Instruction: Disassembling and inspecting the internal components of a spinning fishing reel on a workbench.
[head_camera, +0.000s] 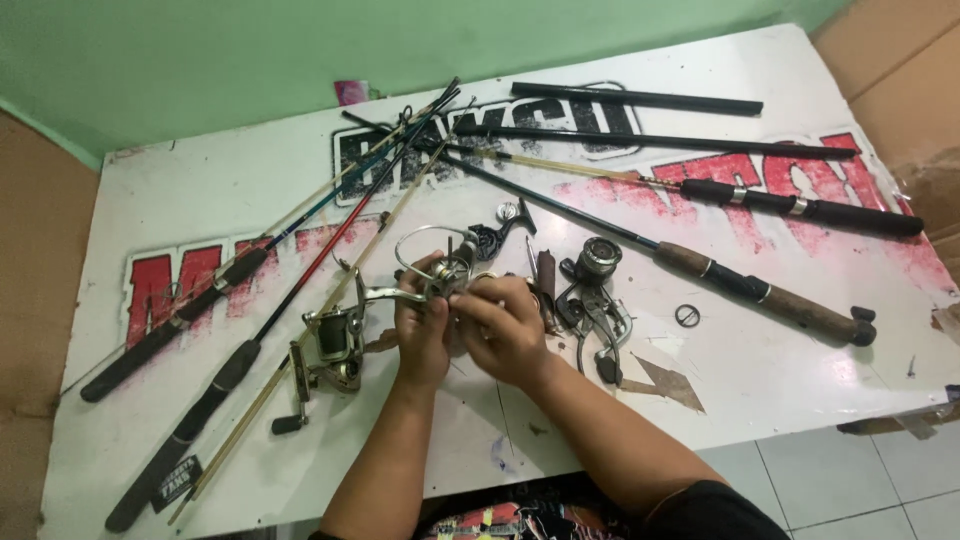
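Observation:
Both my hands meet over the middle of a white painted board. My left hand and my right hand together grip a silver spinning reel with a wire bail arm looping up behind it. A second reel with a crank handle lies just left of my left hand. A third, dark reel lies just right of my right hand, next to small loose reel parts.
Several fishing rods are spread across the board: dark foam-handled ones at the left, a cork-handled one at the right, black ones at the back. A small ring lies near the right. Tiled floor shows past the board's edge.

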